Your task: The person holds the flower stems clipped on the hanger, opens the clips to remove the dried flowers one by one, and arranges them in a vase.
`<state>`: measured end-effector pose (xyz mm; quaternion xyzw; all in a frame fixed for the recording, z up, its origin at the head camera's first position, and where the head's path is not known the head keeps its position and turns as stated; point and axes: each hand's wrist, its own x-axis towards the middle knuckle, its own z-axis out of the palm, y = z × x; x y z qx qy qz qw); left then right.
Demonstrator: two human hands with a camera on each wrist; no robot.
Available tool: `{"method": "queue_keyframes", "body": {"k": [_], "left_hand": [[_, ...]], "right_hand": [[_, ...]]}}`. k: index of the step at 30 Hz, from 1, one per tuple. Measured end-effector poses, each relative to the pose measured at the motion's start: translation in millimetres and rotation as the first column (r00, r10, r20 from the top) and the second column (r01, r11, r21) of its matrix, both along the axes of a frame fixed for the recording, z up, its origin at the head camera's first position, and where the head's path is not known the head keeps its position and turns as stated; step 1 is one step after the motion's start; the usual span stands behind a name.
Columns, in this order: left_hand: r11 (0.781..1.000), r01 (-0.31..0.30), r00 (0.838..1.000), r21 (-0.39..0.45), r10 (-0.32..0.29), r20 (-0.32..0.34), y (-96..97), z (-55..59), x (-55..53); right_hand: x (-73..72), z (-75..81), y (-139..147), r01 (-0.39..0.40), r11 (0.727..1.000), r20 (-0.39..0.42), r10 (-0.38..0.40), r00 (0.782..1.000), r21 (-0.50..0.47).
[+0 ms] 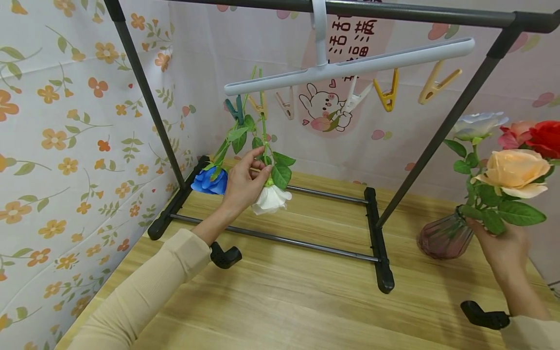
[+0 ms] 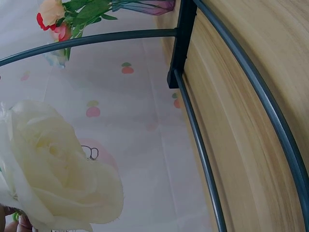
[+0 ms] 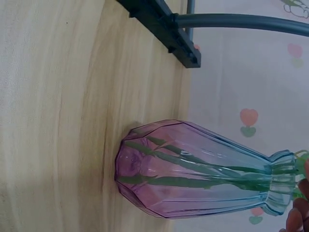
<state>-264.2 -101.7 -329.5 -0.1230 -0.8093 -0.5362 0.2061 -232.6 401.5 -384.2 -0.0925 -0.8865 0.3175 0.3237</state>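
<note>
White rose [image 1: 272,200]: Bloom down beneath a pale hanger [image 1: 350,68], its green stem [image 1: 264,129] running up to a tan-yellow clothespin [image 1: 257,105]; in the left wrist view I see the petals large, close to the lens.
Left hand [image 1: 246,181]: Thumb and fingers together on the stem, pinching it just above the inverted bloom.
Blue rose [image 1: 210,181]: Head down on the far side of that hand, its stem rising toward a teal clothespin [image 1: 235,111].
Right hand [image 1: 503,248]: At the neck of a glass vase [image 1: 445,238], below the leaves; the fingers are partly hidden from me, so I cannot tell whether they clamp glass or stems.
Vase: Faceted, shading from purple base to bluish neck, resting on a wood-grain table [image 1: 280,306].
In the vase: A peach rose [image 1: 512,172], a red rose [image 1: 549,138] and a pale blue rose [image 1: 479,125], blooms up.
Rack [image 1: 437,133]: Black, the hanger hooked over its top bar, more clothespins [image 1: 387,92] along the hanger's right half.
</note>
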Motion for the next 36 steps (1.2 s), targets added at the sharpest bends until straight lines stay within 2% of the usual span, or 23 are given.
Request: {"method": "queue_keyframes", "body": {"k": [4, 9, 14, 18, 21, 26, 36], "left_hand": [[1.0, 0.009, 1.0, 0.007, -0.009, 0.004, -0.6, 0.2, 0.7], [1.0, 0.012, 1.0, 0.011, -0.012, -0.001, -1.4, 0.0, 1.8], [1.0, 0.014, 1.0, 0.01, -0.014, -0.003, -2.4, 0.0, 2.5], [1.0, 0.014, 1.0, 0.009, -0.014, -0.002, -2.9, 0.0, 1.7], [1.0, 0.009, 1.0, 0.01, -0.009, -0.007, -2.9, 0.0, 1.2], [1.0, 0.001, 1.0, 0.01, -0.001, -0.008, -3.2, 0.6, 2.0], [1.0, 0.014, 1.0, 0.022, -0.014, -0.008, -4.8, 1.1, 4.0]], "right_hand": [[5.3, -1.9, -1, -0.005, 0.996, -0.075, 0.012, 0.997, 0.089], [13.7, -2.9, -4, -0.017, 0.993, -0.113, 0.029, 0.993, 0.113], [24.1, -6.2, -16, 0.028, 0.996, -0.127, -0.017, 0.992, 0.086], [28.8, -10.8, -26, 0.044, 0.999, -0.167, -0.04, 0.985, 0.019], [31.3, -13.5, -33, 0.033, 0.998, -0.193, -0.043, 0.98, -0.055], [35.0, -13.0, -44, -0.03, 0.994, -0.243, 0.004, 0.97, -0.105], [39.2, -9.1, -58, -0.038, 0.994, -0.177, 0.02, 0.984, -0.103]]}}
